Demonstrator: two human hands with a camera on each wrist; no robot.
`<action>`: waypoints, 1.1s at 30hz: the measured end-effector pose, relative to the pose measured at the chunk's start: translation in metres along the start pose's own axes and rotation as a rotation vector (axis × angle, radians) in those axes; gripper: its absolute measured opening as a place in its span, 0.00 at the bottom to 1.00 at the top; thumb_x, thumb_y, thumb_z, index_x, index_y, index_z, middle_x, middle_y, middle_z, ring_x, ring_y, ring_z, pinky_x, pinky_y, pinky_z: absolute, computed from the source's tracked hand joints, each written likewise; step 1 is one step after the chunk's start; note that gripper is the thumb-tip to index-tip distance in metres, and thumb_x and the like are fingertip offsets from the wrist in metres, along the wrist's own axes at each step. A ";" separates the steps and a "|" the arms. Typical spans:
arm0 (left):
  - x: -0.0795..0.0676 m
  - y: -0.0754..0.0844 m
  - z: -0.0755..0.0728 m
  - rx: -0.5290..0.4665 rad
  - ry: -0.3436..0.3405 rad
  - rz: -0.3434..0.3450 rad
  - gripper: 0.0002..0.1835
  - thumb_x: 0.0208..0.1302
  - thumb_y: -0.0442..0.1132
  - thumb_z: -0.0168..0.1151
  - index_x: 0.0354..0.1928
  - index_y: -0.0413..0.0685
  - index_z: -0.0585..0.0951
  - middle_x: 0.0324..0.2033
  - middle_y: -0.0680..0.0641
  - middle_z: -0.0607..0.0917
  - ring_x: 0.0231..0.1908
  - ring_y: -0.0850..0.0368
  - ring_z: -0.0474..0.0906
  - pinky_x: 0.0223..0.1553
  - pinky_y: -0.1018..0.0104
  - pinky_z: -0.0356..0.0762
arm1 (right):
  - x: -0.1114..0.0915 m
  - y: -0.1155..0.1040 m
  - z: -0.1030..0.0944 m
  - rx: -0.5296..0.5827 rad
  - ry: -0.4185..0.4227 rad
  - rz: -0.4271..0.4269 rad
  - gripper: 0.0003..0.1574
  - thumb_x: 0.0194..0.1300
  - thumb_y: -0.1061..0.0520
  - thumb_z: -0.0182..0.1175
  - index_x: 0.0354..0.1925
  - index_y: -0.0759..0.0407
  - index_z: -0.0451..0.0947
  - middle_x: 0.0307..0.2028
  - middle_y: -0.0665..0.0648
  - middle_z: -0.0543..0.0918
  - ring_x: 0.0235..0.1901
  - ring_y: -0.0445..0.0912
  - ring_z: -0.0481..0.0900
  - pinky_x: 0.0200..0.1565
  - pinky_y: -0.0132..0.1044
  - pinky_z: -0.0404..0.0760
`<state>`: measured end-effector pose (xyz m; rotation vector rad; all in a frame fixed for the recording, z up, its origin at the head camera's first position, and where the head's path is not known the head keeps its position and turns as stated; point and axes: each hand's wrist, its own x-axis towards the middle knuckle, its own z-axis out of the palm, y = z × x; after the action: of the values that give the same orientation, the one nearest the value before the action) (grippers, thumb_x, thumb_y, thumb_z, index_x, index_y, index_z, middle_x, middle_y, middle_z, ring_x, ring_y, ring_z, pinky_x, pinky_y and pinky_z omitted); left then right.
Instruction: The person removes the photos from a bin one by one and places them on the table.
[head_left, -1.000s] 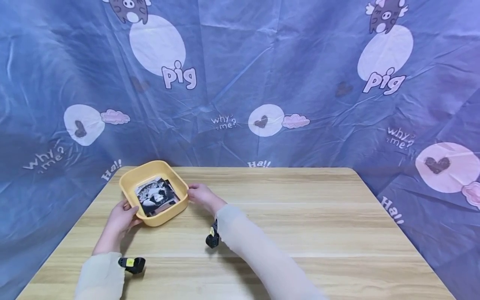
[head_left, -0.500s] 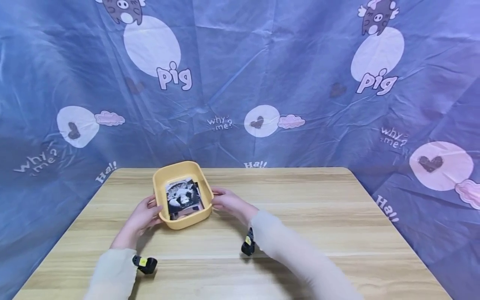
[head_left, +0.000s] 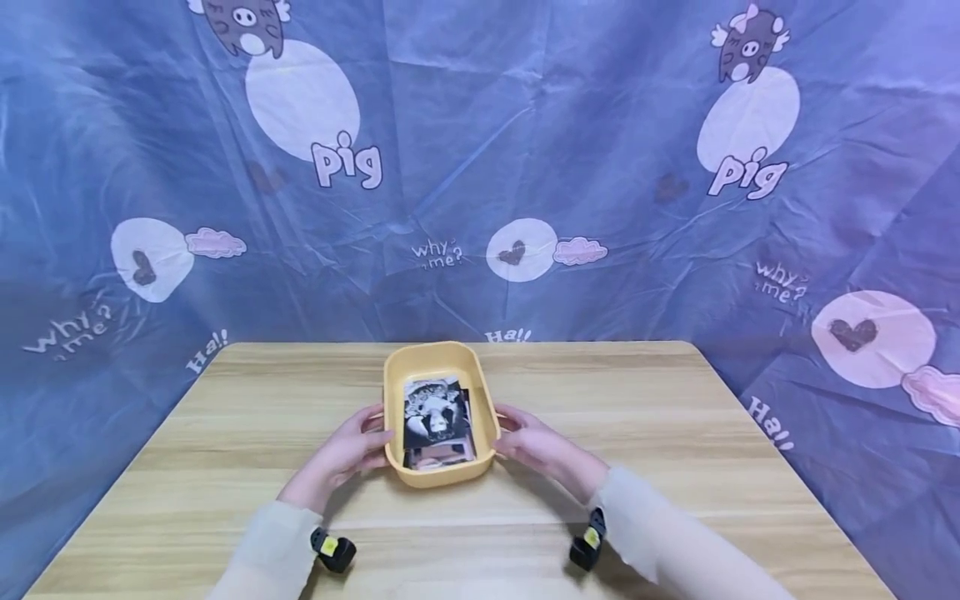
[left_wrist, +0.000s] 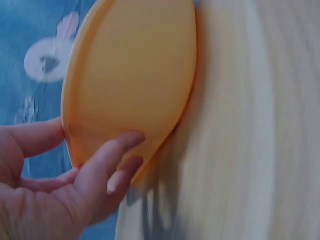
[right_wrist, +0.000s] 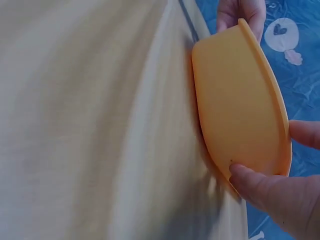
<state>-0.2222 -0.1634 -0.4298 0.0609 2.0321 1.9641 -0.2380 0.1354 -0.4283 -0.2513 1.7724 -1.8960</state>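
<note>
We see one container, a yellow tub point(head_left: 441, 478), above the bench point(head_left: 637, 417); we cannot tell whether its base touches the wood. Inside it we find a small stack of flat prints, lying face up against the tub's floor. The top one is a black-and-white print point(head_left: 433, 412), busy with pale and dark patches. From under its near edge, toward the tub's near wall, a pinkish print point(head_left: 442, 455) shows, and a dark edge pokes out on the side toward the tub's right wall.

The tub itself is plain and matte, a rounded rectangle with soft corners and smooth walls that carry a thin lip. We look down into its open top.

At the tub's left wall we see the left hand point(head_left: 354, 447), partly closed and gripping, thumb at the rim and fingers against the outer side. At the tub's right wall the right hand point(head_left: 534, 443) is likewise partly closed and holds that side, fingertips on the rim and the outer wall. Behind the tub we see a blue cloth point(head_left: 450, 192) printed with pigs, hearts and lettering.
</note>
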 end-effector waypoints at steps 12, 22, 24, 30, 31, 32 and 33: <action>-0.008 -0.002 0.030 -0.017 0.037 -0.044 0.37 0.62 0.25 0.55 0.72 0.34 0.54 0.66 0.24 0.62 0.44 0.43 0.82 0.38 0.56 0.88 | -0.042 0.008 -0.010 -0.022 0.018 -0.012 0.53 0.54 0.72 0.53 0.72 0.76 0.38 0.70 0.80 0.49 0.68 0.68 0.58 0.67 0.44 0.71; -0.008 0.003 0.030 -0.021 0.044 -0.049 0.37 0.62 0.25 0.55 0.72 0.35 0.54 0.66 0.25 0.63 0.45 0.42 0.82 0.39 0.55 0.88 | -0.019 -0.021 -0.001 -0.230 0.254 -0.073 0.51 0.53 0.69 0.57 0.71 0.77 0.46 0.69 0.79 0.55 0.68 0.70 0.56 0.71 0.58 0.60; -0.008 0.003 0.030 -0.018 0.043 -0.050 0.37 0.62 0.25 0.55 0.72 0.35 0.54 0.66 0.25 0.63 0.45 0.42 0.82 0.39 0.55 0.88 | -0.014 -0.028 0.005 -0.270 0.330 -0.107 0.50 0.56 0.68 0.59 0.71 0.74 0.48 0.70 0.76 0.55 0.69 0.69 0.55 0.71 0.58 0.58; -0.007 0.004 0.030 -0.002 0.034 -0.050 0.38 0.63 0.26 0.56 0.73 0.35 0.53 0.67 0.25 0.62 0.43 0.45 0.82 0.36 0.58 0.88 | 0.003 -0.042 0.032 -0.229 0.378 -0.200 0.48 0.60 0.65 0.61 0.72 0.71 0.49 0.72 0.72 0.54 0.71 0.65 0.54 0.72 0.55 0.58; -0.007 0.004 0.030 0.003 0.034 -0.050 0.38 0.63 0.26 0.55 0.73 0.35 0.53 0.67 0.25 0.62 0.42 0.45 0.82 0.35 0.59 0.88 | 0.006 -0.042 0.036 -0.224 0.368 -0.194 0.48 0.61 0.64 0.62 0.72 0.72 0.49 0.72 0.71 0.55 0.71 0.65 0.55 0.73 0.54 0.58; -0.007 0.004 0.030 0.006 0.033 -0.051 0.38 0.63 0.26 0.55 0.73 0.36 0.52 0.67 0.25 0.61 0.42 0.45 0.82 0.35 0.59 0.88 | 0.009 -0.042 0.039 -0.216 0.355 -0.181 0.48 0.61 0.63 0.62 0.72 0.72 0.49 0.72 0.71 0.54 0.71 0.64 0.54 0.73 0.54 0.57; -0.007 0.005 0.030 0.008 0.034 -0.052 0.38 0.63 0.26 0.55 0.73 0.36 0.53 0.67 0.25 0.62 0.42 0.45 0.82 0.35 0.59 0.88 | 0.012 -0.041 0.042 -0.217 0.347 -0.166 0.48 0.62 0.62 0.62 0.72 0.72 0.49 0.72 0.72 0.55 0.71 0.65 0.54 0.73 0.54 0.57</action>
<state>-0.2090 -0.1353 -0.4243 -0.0228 2.0419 1.9385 -0.2387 0.0932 -0.3861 -0.1568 2.2562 -1.9514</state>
